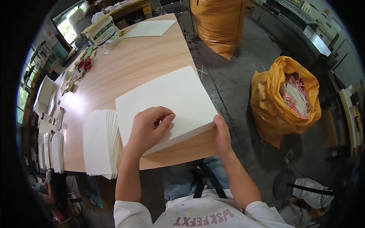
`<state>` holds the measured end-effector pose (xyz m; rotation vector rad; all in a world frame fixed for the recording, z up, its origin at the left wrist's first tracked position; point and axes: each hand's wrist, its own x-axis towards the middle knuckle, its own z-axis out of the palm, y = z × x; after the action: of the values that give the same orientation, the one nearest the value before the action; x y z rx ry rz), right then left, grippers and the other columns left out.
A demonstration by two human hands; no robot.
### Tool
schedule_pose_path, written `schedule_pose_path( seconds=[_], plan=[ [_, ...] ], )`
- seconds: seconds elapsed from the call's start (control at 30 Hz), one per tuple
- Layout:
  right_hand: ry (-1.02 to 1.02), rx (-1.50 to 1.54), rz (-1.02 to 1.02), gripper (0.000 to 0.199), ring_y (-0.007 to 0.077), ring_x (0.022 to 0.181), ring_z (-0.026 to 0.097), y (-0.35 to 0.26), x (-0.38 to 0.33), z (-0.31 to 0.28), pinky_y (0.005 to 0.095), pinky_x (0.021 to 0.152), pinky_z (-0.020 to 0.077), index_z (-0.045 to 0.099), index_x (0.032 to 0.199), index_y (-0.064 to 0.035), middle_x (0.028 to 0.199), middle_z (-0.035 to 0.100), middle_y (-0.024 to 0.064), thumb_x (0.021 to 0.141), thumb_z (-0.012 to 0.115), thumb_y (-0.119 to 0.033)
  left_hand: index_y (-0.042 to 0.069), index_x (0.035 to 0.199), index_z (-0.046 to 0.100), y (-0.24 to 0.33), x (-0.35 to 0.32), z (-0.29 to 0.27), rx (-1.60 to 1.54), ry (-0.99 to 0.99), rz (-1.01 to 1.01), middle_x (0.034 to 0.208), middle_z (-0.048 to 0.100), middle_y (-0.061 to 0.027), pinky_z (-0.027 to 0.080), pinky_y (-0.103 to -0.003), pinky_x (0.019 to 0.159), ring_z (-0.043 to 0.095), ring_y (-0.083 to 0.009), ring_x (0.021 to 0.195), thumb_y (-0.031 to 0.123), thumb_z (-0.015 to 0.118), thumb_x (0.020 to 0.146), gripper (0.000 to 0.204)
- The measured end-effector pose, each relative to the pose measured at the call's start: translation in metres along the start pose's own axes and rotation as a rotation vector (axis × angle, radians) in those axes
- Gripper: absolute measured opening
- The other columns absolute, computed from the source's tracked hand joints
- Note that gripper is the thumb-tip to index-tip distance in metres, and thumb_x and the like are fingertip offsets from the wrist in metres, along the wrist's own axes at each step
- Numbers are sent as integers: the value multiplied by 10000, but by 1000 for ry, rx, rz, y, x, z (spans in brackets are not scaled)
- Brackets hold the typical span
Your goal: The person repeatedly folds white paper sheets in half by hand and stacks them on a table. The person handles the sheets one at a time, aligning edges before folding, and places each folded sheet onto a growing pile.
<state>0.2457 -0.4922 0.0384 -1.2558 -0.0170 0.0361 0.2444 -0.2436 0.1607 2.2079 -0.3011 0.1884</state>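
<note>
A thick stack of white paper sheets (pixel 178 95) lies at an angle on the wooden table, near its front right edge. Over its near left part, my left hand (pixel 148 127) is curled, with thumb and index finger close together; whatever may be between them is hidden. My right hand (pixel 223 135) grips the stack's near right corner, thumb on the edge and the other fingers mostly out of sight. Left of the stack, a fanned pile of white sheets (pixel 99 142) reaches over the table's front edge.
More paper piles (pixel 57 152) stand at the table's left end. Red-handled scissors (pixel 86 64) lie among small items farther back. A flat white sheet (pixel 150 29) rests at the far end. On the floor at right stands an open yellow sack (pixel 266 102) of scraps; a fan (pixel 283 186) is nearby.
</note>
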Motion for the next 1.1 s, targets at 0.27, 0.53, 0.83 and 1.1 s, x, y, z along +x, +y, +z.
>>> schedule_pose_path(
  seconds=[0.27,0.53,0.83,1.1],
  plan=[
    [-43,-122,-64,687,313,1599,464,-18,-3,10,406,1345,296,480,1685,77,1696,549,216,1207,450,-415,61,1006,795,-5,1,7,113,-20,78,781,708,-51,522,-334,658,652,-187,674,138,817,986,83],
    [-113,-423,-87,432,179,1126,706,-59,8,-30,359,976,555,707,1285,31,1220,748,109,1158,693,-382,87,981,748,0,7,8,219,-64,131,727,649,-12,512,-335,659,639,-183,658,115,806,954,70],
    [-165,-1051,-253,499,363,639,645,-140,15,8,485,650,518,612,870,-22,727,644,173,1095,752,-444,15,1091,788,-11,0,9,-42,137,294,1126,765,-127,623,-368,847,767,-267,990,-67,757,946,170],
    [-33,-357,-151,426,133,621,535,-102,30,39,353,575,429,552,838,-39,710,583,37,1088,780,-299,22,1174,789,-13,-1,8,-160,4,154,1286,779,-118,631,-385,939,777,-276,1112,-21,811,967,213]
  ],
)
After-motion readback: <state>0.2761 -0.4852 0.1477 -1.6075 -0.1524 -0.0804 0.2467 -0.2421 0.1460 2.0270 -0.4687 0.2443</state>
